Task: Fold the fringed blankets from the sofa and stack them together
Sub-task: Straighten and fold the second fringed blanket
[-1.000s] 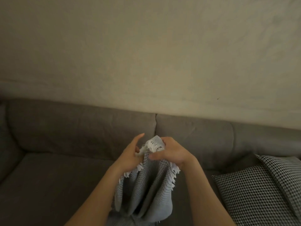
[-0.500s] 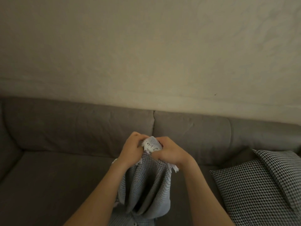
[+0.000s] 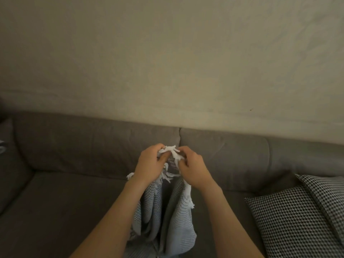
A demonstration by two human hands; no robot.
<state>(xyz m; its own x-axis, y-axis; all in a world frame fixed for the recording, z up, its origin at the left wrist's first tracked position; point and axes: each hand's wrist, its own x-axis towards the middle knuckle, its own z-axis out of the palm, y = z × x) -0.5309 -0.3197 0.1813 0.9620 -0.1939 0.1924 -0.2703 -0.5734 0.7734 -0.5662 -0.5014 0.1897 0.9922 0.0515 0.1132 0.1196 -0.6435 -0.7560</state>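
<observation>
While both hands are working at chest height over the sofa, the scene is reading like this:

Left hand: is curling around the top of the grey fringed blanket, fingers closed on a bunch of cloth and white fringe.
Right hand: is pinching the same gathered edge from the other side, fingertips pressing into the fringe; the 2 hands are sitting close together, nearly touching at the fingertips.
Blanket position: is hanging down between the 2 forearms in loose vertical folds, its lower part running out of the bottom of the view; whether it is reaching the seat cannot be told.
Blanket look: is showing a fine grey woven pattern, with white tassels trailing along the edge just below each wrist.
Sofa: is stretching across the whole width, grey-brown, with 2 back cushions meeting at a seam right behind the hands.
Pillows: 1 black-and-white checked cushion is lying on the seat at the right, a 2nd checked cushion overlapping its far side.
Wall: is filling the upper half, plain and beige.
</observation>
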